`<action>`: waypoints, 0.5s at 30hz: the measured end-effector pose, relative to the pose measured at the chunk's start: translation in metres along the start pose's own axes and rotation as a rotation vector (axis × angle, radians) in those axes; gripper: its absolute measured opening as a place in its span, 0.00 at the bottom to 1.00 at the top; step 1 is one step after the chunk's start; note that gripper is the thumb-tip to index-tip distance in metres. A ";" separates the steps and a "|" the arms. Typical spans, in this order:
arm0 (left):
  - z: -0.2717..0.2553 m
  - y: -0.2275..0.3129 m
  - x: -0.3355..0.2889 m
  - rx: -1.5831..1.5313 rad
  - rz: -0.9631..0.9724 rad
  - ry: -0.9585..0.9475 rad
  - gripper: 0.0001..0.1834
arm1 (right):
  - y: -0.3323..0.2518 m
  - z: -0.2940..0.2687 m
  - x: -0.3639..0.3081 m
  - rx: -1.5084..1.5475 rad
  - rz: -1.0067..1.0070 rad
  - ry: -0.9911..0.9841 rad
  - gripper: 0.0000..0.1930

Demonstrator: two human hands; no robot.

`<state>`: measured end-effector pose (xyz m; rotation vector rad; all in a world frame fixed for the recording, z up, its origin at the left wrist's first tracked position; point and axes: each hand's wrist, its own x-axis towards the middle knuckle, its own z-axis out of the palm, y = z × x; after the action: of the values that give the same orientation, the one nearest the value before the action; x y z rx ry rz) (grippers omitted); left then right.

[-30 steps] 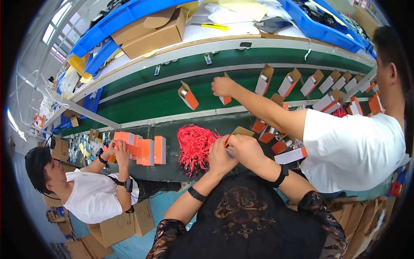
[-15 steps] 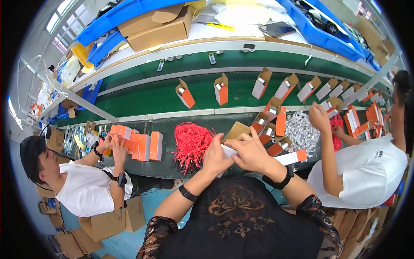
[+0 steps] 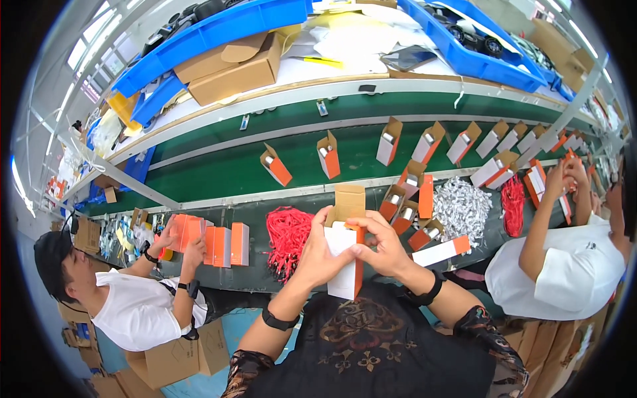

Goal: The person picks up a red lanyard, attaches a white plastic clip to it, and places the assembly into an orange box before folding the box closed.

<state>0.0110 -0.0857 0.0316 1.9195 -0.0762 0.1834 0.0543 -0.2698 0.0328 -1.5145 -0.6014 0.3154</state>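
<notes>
Upright between my hands, close to my body, stands a small white-and-orange carton [image 3: 342,282] with its brown top flap [image 3: 350,199] raised. Something white shows at its mouth; its kind is hidden. My left hand [image 3: 317,257] grips the carton's left side, with the thumb on the white face. My right hand [image 3: 385,249] holds the opposite side, fingers on the upper edge and thumb at the front. A heap of red cords [image 3: 288,237] lies just left of my left hand. Several open cartons [image 3: 403,215] stand on the bench right of my right hand.
Silvery small packets [image 3: 461,209] are piled at the right, with a lying carton [image 3: 441,252] before them. More open cartons [image 3: 330,159] line the green belt [image 3: 219,169]. A shelf with blue trays [image 3: 219,40] hangs beyond. Co-workers [image 3: 149,302] sit at both sides.
The carton has come upright and nearer my body, showing its white front and raised flap. My hands now hold its two sides. The right co-worker's hands have moved farther right.
</notes>
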 end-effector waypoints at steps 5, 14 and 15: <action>-0.008 -0.021 -0.004 -0.371 -0.116 -0.264 0.31 | 0.013 0.002 0.003 -0.184 -0.119 0.144 0.20; 0.022 -0.038 -0.016 -0.714 0.001 -0.019 0.42 | -0.002 -0.018 0.019 -0.262 -0.168 -0.058 0.13; 0.020 -0.032 -0.013 -0.717 -0.004 -0.016 0.42 | -0.011 -0.022 0.020 -0.257 -0.112 -0.071 0.12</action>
<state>0.0042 -0.0940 -0.0074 1.2059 -0.1290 0.1151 0.0811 -0.2780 0.0478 -1.7129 -0.8037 0.2119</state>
